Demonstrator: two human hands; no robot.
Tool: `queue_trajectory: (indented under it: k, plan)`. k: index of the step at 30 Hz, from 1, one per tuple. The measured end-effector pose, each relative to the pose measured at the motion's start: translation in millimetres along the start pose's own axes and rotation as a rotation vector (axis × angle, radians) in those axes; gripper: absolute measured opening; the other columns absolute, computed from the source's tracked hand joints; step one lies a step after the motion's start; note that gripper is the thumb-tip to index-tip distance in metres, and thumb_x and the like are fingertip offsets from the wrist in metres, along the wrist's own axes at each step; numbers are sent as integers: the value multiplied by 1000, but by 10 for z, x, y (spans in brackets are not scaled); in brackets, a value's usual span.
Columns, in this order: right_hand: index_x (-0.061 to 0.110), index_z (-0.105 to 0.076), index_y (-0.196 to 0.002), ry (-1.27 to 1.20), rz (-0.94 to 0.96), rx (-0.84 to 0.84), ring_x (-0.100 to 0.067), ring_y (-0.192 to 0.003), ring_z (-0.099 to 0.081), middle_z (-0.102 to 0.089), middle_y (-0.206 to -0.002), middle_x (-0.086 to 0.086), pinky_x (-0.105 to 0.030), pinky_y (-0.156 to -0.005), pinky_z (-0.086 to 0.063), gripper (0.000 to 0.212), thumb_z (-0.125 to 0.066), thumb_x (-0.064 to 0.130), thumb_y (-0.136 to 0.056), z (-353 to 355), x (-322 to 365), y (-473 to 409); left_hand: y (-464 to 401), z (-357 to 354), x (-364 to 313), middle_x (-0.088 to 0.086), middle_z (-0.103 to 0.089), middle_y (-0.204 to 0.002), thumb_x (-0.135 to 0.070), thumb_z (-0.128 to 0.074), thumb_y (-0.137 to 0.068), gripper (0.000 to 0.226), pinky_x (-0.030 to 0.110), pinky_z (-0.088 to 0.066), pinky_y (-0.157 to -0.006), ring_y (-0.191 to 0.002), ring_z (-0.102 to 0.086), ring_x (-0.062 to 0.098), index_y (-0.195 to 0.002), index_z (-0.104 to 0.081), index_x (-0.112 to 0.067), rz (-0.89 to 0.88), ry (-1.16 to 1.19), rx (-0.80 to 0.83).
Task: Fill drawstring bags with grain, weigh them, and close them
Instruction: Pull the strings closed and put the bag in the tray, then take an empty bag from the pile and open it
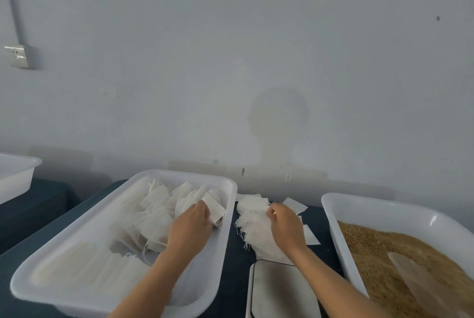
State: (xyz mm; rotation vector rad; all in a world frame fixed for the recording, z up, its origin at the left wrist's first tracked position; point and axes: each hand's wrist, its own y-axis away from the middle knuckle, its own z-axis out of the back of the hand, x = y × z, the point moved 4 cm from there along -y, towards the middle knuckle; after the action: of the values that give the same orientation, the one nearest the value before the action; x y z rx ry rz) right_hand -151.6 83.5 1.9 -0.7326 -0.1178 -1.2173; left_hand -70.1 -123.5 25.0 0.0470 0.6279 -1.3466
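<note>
I take the scale (279, 289), the pale flat platform at the bottom middle of my view, as my landmark. Just beyond it, touching its far edge, lies a loose pile of empty white drawstring bags (254, 225) on the dark blue tablecloth (230, 261), with their strings trailing toward the left. My right hand (284, 225) sits on top of that pile, fingers curled and pinching the cloth of the topmost bags at the far end; how many it has hold of I cannot tell. To the left of the scale stands a large white tray (61, 248) holding more white bags, some lying flat in its near half and others heaped in its far half. My left hand (191, 225) reaches into that tray's far right corner, fingers bent around one bag (214, 208) that it grips by the edge, tilted up against the tray wall. To the right of the scale is a second white tray (379, 207) filled with brown grain (374, 253), and a translucent scoop (420, 279) lies on the grain near the lower right. Far left of the scale, the corner of a third white tub (15, 171) shows. A few flat white pieces (295, 205) lie beyond the pile, near the wall (230, 61).
</note>
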Motion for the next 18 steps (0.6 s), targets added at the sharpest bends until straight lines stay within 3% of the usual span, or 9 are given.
queue_trajectory:
  k: [3, 5, 7, 9, 12, 15, 18]
  plan:
    - [5, -54, -78, -179, -28, -113, -21, -68, -52, -58, -73, -5, -32, -60, -37, 20, -45, 7, -95, 480, 59, -88, -38, 105, -244, -6, -55, -104, -13, -50, -91, 14, 27, -41, -74, -93, -54, 15, -104, -49, -18, -130, 147, -137]
    - [6, -54, -76, -314, -38, -108, -12, -66, -50, -56, -72, -1, -21, -57, -37, 22, -47, 11, -96, 854, 108, -129, -51, 126, -496, -9, -54, -106, -13, -53, -90, 16, 27, -43, -78, -95, -54, 11, -105, -51, -19, -170, 294, -138]
    - [15, -52, -70, -455, -54, -24, -9, -65, -46, -53, -71, 3, -15, -55, -33, 27, -47, 11, -97, 1162, 78, -71, -28, 74, -796, -12, -57, -105, -16, -55, -91, 15, 24, -46, -79, -91, -57, 4, -105, -53, -22, -174, 539, -64]
    - [24, -60, -79, -593, -85, 77, -11, -77, -56, -62, -79, 6, -23, -69, -42, 25, -47, 13, -97, 1380, -55, 110, 49, -36, -1130, -13, -60, -103, -24, -54, -93, 11, 23, -50, -80, -90, -57, -1, -104, -54, -26, -188, 790, 77]
    - [29, -66, -95, -666, -193, 167, -12, -93, -63, -69, -95, 9, -33, -84, -48, 25, -46, 14, -98, 1567, -411, 452, 220, -256, -1616, -10, -63, -102, -38, -45, -96, 14, 20, -52, -75, -93, -59, 2, -100, -56, -29, -211, 970, 309]
    - [27, -68, -96, -636, -332, 220, -17, -93, -64, -71, -97, 3, -34, -84, -51, 23, -46, 22, -98, 1665, -785, 726, 370, -475, -2029, -11, -66, -90, -46, -44, -94, 31, 15, -49, -67, -81, -61, 0, -99, -59, -20, -230, 1070, 426]
    - [27, -73, -90, -701, -403, 233, -14, -85, -68, -73, -91, 4, -27, -72, -52, 27, -47, 20, -97, 1722, -1063, 887, 500, -718, -2370, -7, -60, -82, -50, -54, -87, 33, 18, -47, -63, -74, -58, 5, -87, -58, -18, -268, 1025, 521]
